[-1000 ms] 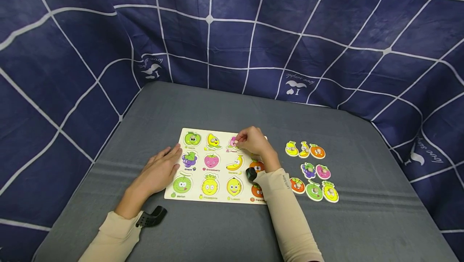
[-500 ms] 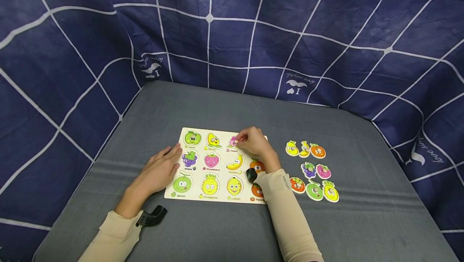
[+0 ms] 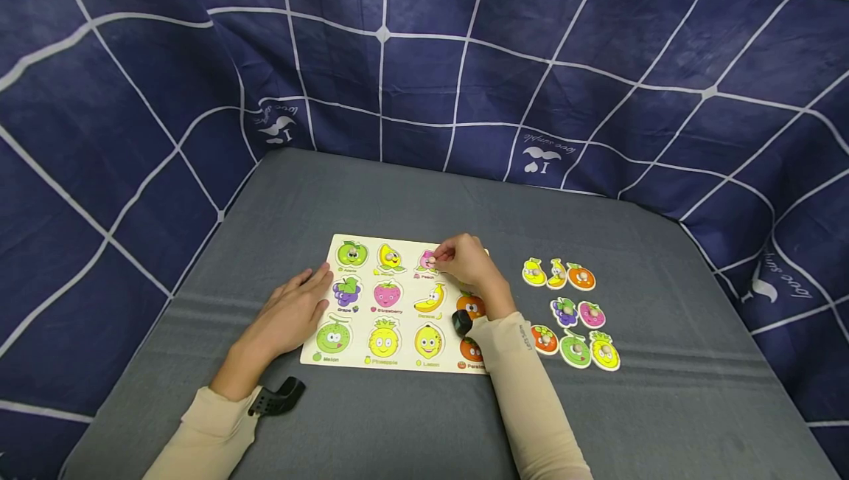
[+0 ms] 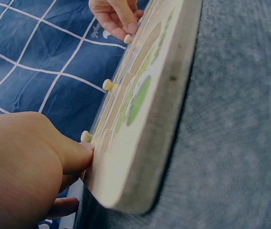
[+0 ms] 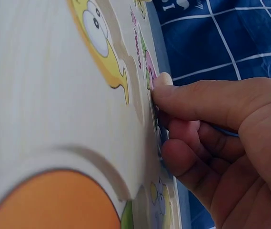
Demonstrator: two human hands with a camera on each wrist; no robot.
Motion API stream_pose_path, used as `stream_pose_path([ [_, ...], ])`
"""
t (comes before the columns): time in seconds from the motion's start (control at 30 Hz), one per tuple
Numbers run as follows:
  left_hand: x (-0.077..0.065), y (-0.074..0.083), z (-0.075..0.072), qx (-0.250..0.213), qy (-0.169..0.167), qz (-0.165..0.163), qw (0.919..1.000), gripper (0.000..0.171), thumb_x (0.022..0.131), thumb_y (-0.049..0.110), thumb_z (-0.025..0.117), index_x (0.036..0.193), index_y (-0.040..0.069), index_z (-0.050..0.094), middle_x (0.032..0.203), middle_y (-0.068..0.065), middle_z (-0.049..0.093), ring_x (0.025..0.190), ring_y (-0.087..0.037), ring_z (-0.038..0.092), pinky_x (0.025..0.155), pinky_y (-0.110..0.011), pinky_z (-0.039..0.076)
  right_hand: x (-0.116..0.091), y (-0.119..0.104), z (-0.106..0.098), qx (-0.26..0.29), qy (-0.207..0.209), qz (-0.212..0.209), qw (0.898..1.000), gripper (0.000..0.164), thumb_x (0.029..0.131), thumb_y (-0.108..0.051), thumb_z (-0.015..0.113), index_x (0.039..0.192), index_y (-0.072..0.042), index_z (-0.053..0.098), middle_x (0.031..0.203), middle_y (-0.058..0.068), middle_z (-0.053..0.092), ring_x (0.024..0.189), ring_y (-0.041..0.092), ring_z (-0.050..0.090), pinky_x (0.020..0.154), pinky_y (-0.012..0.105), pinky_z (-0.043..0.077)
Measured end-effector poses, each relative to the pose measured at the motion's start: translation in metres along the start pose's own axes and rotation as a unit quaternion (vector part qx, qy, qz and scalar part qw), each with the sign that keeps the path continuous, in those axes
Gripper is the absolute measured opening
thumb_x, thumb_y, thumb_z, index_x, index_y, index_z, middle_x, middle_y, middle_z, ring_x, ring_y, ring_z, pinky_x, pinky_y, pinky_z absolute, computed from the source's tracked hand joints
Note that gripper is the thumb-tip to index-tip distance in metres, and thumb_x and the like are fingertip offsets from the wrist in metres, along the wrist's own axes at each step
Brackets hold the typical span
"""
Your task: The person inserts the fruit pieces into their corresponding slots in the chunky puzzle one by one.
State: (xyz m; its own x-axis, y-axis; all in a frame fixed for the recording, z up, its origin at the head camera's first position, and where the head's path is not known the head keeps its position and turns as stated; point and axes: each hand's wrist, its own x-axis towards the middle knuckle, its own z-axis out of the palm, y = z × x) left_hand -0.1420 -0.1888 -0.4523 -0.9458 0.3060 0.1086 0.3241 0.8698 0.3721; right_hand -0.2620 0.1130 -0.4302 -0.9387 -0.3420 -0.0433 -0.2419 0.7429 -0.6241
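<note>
A cream fruit puzzle board (image 3: 367,296) lies on the grey table, with labelled fruit pictures in rows. My right hand (image 3: 467,259) pinches the knob of the pink peach piece (image 3: 425,262) in the board's top row. In the right wrist view, thumb and forefinger meet at that pale knob (image 5: 164,79). My left hand (image 3: 285,314) rests along the board's left edge, its thumb against the rim in the left wrist view. An apple piece (image 3: 352,254) and a yellow fruit piece (image 3: 390,259), both knobbed, sit left of the peach. My right forearm hides the board's right side.
Right of the board lie several loose knobbed pieces: a pear (image 3: 533,272), banana (image 3: 556,273), orange (image 3: 581,277), grape (image 3: 564,312), pink fruit (image 3: 592,314), red-orange fruit (image 3: 544,340), melon (image 3: 575,350) and pineapple (image 3: 605,352). A blue checked curtain (image 3: 424,82) surrounds the table.
My right hand has shifted very slightly at the peach piece, still pinching its knob. The left hand, the board and the loose pieces have stayed in place.
</note>
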Motion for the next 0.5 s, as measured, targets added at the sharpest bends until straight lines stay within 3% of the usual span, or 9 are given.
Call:
stream_pose_path([
  [0.5, 0.001, 0.000, 0.000, 0.000, -0.008, -0.003, 1.0000, 0.049, 0.092, 0.013, 0.053, 0.136, -0.002, 0.040, 0.145, -0.016, 0.030, 0.128, -0.043, 0.028, 0.094, -0.061, 0.024, -0.009, 0.010, -0.014, 0.010, 0.026, -0.025, 0.999, 0.006, 0.075, -0.011, 0.074, 0.079, -0.007, 0.071, 0.068, -0.001, 0.062, 0.063, 0.011, 0.056, 0.058, 0.024, 0.047],
])
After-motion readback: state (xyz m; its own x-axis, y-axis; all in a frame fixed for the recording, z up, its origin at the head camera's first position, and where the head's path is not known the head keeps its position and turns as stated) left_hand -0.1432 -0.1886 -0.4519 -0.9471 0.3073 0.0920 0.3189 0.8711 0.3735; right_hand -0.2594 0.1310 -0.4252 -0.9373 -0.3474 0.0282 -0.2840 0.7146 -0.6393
